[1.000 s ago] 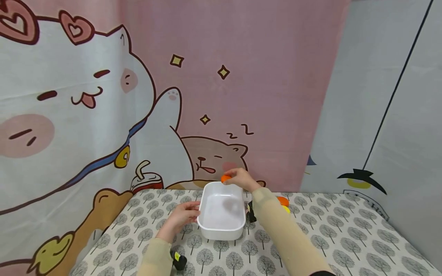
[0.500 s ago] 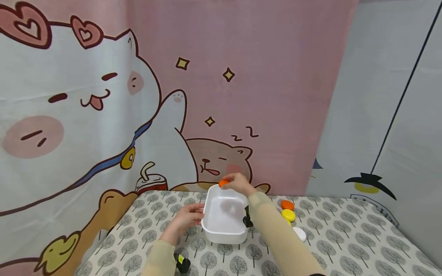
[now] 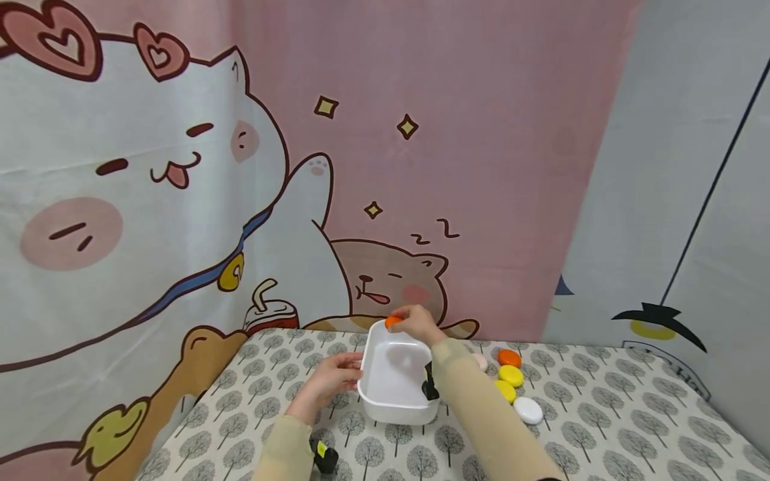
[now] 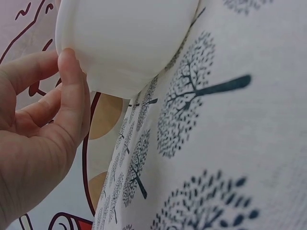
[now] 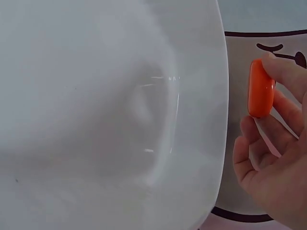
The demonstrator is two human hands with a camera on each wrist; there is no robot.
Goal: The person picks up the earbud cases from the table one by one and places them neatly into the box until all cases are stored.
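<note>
White, glossy walls are forming the open box (image 3: 400, 413), whose long side is running away from the person and whose rounded far edge is sitting near the backdrop (image 3: 499, 174). Tree-patterned cloth (image 3: 240, 427) is showing to the left of the box and in front of it; on the right, the person's sleeve (image 3: 481, 401) is limiting the room, passing between the box and a group of loose discs: pale pink (image 3: 480, 362), orange (image 3: 509, 358), two yellow (image 3: 511, 375) and white (image 3: 529, 410). The held orange disc (image 5: 261, 91) is appearing nearly edge-on in the right wrist view, its long axis running almost upright there and one broad side facing the box. It is hanging near the far rim, just beyond the rim's outline in that view; whether it is overlapping the opening I cannot tell. The right hand (image 3: 418, 324) is pinching it narrowly, one fingertip pressing the upper end and another touching the lower end, so the disc is lying between the tips, well out from the palm. The left hand (image 3: 333, 382) is gripping the box's left rim with bent fingers.
</note>
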